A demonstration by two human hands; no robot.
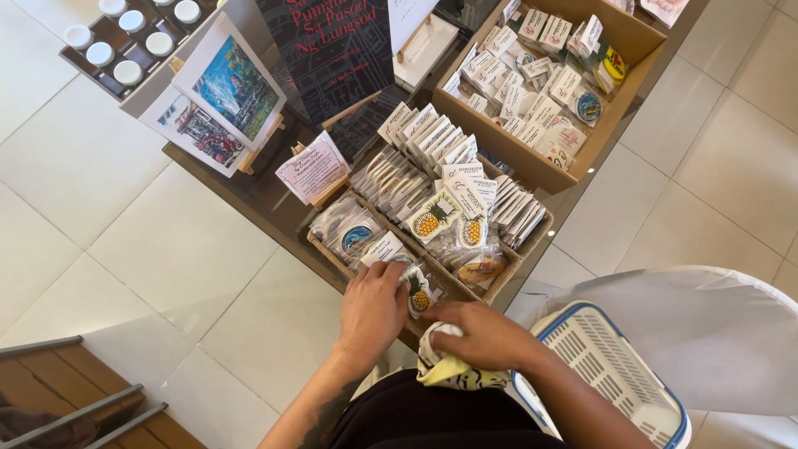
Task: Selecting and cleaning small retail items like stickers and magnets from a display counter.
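Two bare hands meet at the near edge of a woven basket [332, 258], seen from above. The left hand [374, 306] lies palm down, fingers curled narrowly over a small clear packet with a white header card [384, 248]; whether the packet is pinched or only touched cannot be told. The right hand [482, 334] is closed around a bunched yellow-and-white cloth [453, 374], held against the body.

Just beside the left hand, at about 2 o'clock from its knuckles, lies a pineapple sticker packet [418, 293], its long axis running roughly 11 to 5 o'clock. It sits between the two hands, touching or nearly touching the left fingers; the left hand is the nearer and the freer, judged from the cloth filling the right.

Farther out at 1 o'clock the basket holds more pineapple packets [434, 218] and upright rows of carded packets [428, 133]. Beyond, at 1 o'clock, stands a cardboard box [532, 170] of similar cards; at 11 o'clock, picture prints on a small easel [224, 91]. At 4 o'clock, a white plastic basket with blue rim [607, 370].
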